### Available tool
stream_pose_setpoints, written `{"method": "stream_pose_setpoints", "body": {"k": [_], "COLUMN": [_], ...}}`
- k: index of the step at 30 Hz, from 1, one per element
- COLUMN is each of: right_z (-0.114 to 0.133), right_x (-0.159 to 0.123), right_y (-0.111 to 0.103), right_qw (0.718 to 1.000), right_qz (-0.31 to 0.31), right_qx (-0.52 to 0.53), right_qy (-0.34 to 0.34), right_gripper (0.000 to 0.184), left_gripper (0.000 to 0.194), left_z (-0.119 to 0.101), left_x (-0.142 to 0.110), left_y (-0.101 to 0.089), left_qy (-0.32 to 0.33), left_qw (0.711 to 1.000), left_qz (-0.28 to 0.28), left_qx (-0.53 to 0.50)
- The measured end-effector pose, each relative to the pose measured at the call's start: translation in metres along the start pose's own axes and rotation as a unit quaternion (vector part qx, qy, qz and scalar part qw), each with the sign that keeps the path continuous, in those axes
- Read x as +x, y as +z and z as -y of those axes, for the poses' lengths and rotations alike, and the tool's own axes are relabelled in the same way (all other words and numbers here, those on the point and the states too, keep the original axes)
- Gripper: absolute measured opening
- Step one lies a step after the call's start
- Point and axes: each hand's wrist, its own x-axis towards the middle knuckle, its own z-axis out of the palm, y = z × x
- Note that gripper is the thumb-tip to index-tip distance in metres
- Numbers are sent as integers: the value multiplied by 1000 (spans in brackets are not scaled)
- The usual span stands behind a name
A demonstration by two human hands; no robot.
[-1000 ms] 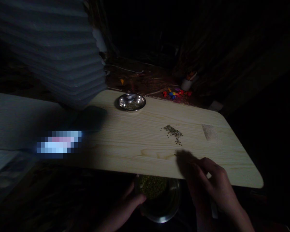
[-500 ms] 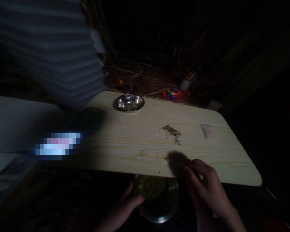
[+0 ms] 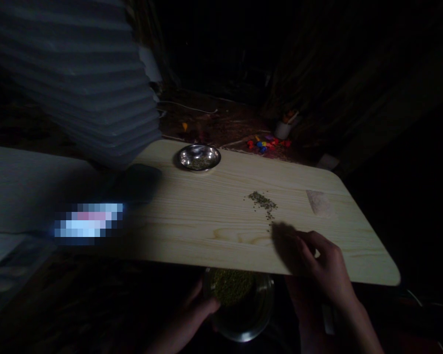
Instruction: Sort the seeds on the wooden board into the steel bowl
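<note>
My left hand (image 3: 203, 310) grips the rim of a metal bowl (image 3: 245, 336), thumb over its near left side, just below the table's front edge. A heap of small green beans (image 3: 232, 285) fills the left part of the bowl. Above the front part of the wooden table (image 3: 192, 211) is my right hand (image 3: 327, 258). Its thumb and index finger are pinched together; I cannot make out whether anything is between them. Beyond its fingertips lies a scattered patch of small green beans (image 3: 262, 200), with a few stray ones nearer the hand.
A shiny metal bowl (image 3: 199, 158) with some beans stands at the table's back left. A lit, blurred-out screen (image 3: 89, 221) is at left. A pale patch (image 3: 319, 202) marks the table's right. Behind are colourful small objects (image 3: 268, 143), a pale cup (image 3: 282, 130) and a pleated cover (image 3: 96, 88).
My right hand has moved right and farther over the table. A dark speck at the front edge is gone, and a stray bean shows near my right fingertips. My left hand stays on the bowl.
</note>
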Motion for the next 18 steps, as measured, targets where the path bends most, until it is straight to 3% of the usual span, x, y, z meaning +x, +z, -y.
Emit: {"method": "stream_pose_setpoints", "body": {"k": [9,18], "right_z": [11,28], "right_x": [-1,-21], "right_y": [5,8], "right_qw": [1000,999], "right_qz": [15,33], "right_qx": [15,21], "right_qy": [-10,-23], "right_gripper": [25,23], "left_gripper": [64,63], "left_z": [-7,-15], "left_x": [-1,2], "left_y": [5,12], "left_qy": [-12,-6], "left_qw": [998,999], "left_qz": [-29,28], "left_qx": [47,-17]}}
